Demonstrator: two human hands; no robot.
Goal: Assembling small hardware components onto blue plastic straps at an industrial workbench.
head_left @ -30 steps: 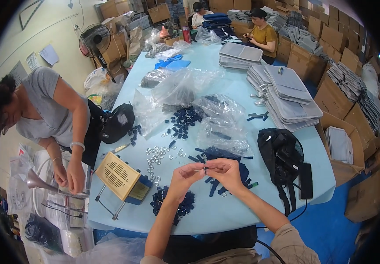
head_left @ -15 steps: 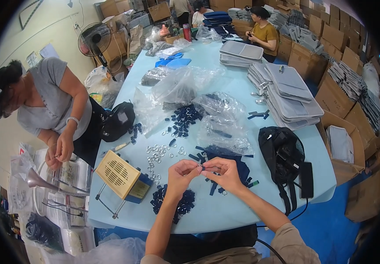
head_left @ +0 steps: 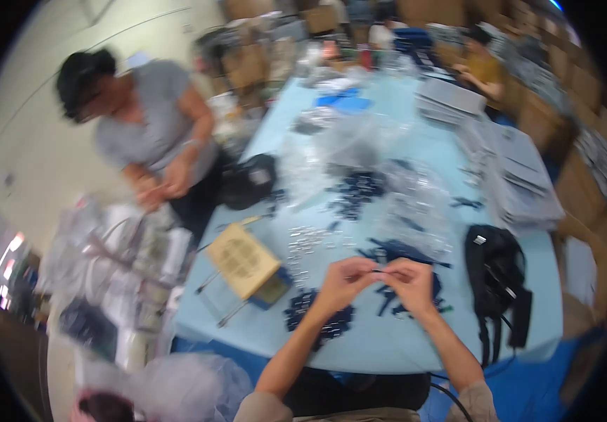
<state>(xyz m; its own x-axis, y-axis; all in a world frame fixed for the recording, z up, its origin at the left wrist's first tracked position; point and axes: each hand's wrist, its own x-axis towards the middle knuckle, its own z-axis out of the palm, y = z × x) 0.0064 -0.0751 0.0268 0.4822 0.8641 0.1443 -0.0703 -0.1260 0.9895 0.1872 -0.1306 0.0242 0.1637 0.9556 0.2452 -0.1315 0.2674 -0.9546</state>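
Note:
My left hand (head_left: 346, 283) and my right hand (head_left: 410, 283) meet over the near part of the table, fingertips pinched together. Between them is a small dark blue strip (head_left: 378, 271), mostly covered by the fingers. Loose dark blue strips (head_left: 393, 301) lie under and beside my right hand. By my left forearm is a pile of small dark blue fabric tabs (head_left: 317, 318). Scattered silver metal rings (head_left: 305, 240) lie beyond my left hand. Farther back is another heap of dark blue tabs (head_left: 359, 193). Blur hides fine detail.
A beige and blue box-shaped device (head_left: 243, 260) stands left on the light blue table (head_left: 381, 352). Clear plastic bags (head_left: 416, 218) lie beyond my hands. A black backpack (head_left: 494, 281) and stacked grey panels (head_left: 518, 172) are on the right. A co-worker (head_left: 152, 119) stands at left.
The view has swung left, so the table and everything on it sit farther right in the picture. Both hands keep pinching the small strip.

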